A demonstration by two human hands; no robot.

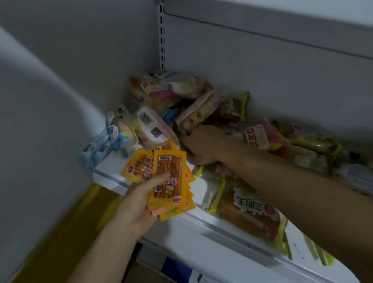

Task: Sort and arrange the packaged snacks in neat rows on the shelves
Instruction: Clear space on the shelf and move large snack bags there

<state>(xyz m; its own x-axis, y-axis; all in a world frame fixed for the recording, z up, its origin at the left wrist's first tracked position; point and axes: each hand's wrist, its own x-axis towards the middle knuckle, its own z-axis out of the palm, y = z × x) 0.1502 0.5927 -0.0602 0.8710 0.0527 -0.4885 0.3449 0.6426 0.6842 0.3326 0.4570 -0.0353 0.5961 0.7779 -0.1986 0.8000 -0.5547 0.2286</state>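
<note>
Sorting is only beginning, judging by the shelf (235,242): nothing on it is lying in a row yet. The left hand (140,201) is holding a fanned stack of orange packets (166,180) just in front of the shelf's front edge, its grip closed round them with the thumb pressing on the top packet. That stack is looking like the one kind gathered so far, and it is not yet set down.

The right hand (199,146) is reaching across the shelf into the pile (183,109) heaped toward the shelf's back left corner. Its fingers are curling in among the packets, but whether that grip is closed on anything I cannot tell, since the fingertips are hidden.

The pile is mixing pale bread-like packs, a barcode pack (147,124) and blue packets (99,147) hanging over the shelf's left end. A large green-edged pack (247,205) is lying flat along the shelf's front edge, under the right forearm, and more mixed packets are spreading along the shelf's back toward its right end, too dim to tell apart.

Nearly everything is remaining: separating the kinds, clearing room on the shelf, and laying each kind, orange packets included, in a line.
</note>
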